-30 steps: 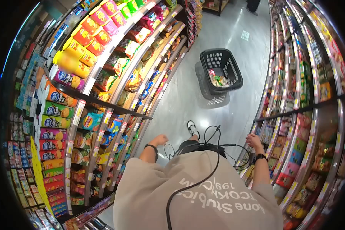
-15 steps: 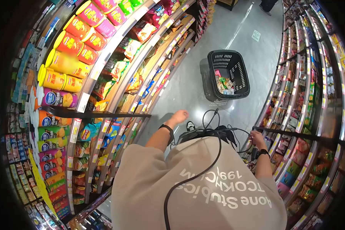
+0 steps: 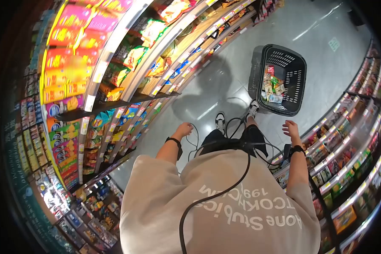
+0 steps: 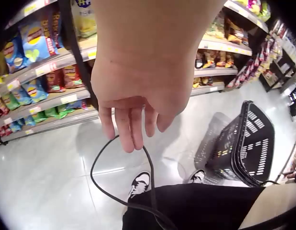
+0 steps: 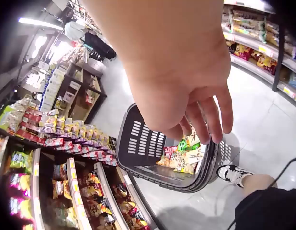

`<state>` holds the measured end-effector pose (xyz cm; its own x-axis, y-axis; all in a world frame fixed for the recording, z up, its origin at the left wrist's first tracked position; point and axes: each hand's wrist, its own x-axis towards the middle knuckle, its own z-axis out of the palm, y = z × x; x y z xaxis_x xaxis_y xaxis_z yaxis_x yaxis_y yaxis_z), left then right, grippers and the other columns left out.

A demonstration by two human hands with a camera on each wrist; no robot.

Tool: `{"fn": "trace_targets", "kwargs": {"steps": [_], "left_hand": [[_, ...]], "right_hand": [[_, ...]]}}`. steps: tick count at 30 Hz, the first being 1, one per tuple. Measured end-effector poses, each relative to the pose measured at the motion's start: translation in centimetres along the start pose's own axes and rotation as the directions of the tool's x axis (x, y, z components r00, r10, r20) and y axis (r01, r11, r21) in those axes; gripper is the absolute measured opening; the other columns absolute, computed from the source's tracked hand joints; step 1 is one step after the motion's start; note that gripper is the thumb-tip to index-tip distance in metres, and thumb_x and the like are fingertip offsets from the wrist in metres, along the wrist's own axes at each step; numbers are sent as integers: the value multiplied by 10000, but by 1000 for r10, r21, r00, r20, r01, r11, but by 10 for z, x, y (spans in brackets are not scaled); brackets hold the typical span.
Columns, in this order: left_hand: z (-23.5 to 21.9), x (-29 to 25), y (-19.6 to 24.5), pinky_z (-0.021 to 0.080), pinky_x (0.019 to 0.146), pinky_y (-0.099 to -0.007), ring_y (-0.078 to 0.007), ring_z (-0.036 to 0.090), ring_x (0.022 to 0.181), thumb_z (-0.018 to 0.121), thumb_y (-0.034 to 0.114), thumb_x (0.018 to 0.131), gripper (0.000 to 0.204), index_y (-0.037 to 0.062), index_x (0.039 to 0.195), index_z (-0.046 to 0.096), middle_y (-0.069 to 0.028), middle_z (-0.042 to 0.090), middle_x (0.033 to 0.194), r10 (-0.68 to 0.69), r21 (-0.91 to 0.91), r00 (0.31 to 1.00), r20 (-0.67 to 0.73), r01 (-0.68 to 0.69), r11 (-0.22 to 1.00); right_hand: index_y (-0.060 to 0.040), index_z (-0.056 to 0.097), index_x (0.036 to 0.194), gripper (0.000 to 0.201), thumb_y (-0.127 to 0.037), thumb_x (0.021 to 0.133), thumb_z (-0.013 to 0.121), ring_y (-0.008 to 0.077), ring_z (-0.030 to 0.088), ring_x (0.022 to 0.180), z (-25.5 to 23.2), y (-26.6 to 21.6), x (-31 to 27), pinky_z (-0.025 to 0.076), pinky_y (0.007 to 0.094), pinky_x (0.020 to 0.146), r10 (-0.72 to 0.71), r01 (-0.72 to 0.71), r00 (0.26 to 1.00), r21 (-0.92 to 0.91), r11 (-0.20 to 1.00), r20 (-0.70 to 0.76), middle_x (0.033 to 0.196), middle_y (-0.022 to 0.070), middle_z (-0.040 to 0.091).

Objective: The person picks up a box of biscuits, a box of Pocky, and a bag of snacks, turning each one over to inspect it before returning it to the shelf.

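My left hand (image 3: 184, 129) hangs beside my body with nothing in its grasp, its fingers relaxed and pointing down in the left wrist view. A thin black cable (image 4: 99, 178) loops behind those fingers. My right hand (image 3: 290, 128) is held out near the front of a black shopping basket (image 3: 302, 82), with loosely bent fingers and no item in them. In the right wrist view the fingers overlap the basket's rim. Several colourful snack packets (image 3: 275, 86) lie at the bottom of the basket, which stands on the floor near my shoe (image 3: 253, 108).
Shelves of crisp bags and tubs (image 3: 72, 46) line my left side, and more packed shelves (image 3: 347, 139) curve along my right. A thick black cable (image 3: 216, 194) runs down my shirt. A person (image 5: 97, 45) is farther off along the shiny floor (image 3: 321, 63).
The basket appears closer and farther right as I step forward and my view turns. My right hand has come forward from beside the right shelves toward the basket. Both hands stay without an item.
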<state>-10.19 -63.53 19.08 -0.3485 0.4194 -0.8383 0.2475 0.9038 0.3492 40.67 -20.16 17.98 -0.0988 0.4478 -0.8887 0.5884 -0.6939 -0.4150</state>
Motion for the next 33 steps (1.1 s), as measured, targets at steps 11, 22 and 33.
{"fn": "trace_targets", "kwargs": {"steps": [11,22,33], "left_hand": [[7,64,259,527,789,-300,-157,670,843,609,190,983,277,-2,1183,637,-91,700,924,140,-132,980,142,-121,984],[16,72,403,505,880,-311,-184,685,951,625,184,985,278,4,1197,640,-128,723,1019,95,58,991,97,-101,993],[25,70,370,504,861,-300,-168,669,972,615,176,988,268,10,1197,637,-100,718,983,-237,64,963,132,230,971]], "right_hand": [[-68,683,1064,249,-252,906,625,136,677,679,7,-51,186,550,300,581,-8,5,998,36,999,58,842,52,712],[-64,672,1096,267,-196,882,581,381,694,896,29,-59,306,569,469,794,-330,238,944,-735,635,21,1038,180,710],[-103,476,1398,531,-135,874,561,342,523,1299,101,-18,463,479,439,1030,-380,345,911,-803,487,161,1519,151,425]]}}
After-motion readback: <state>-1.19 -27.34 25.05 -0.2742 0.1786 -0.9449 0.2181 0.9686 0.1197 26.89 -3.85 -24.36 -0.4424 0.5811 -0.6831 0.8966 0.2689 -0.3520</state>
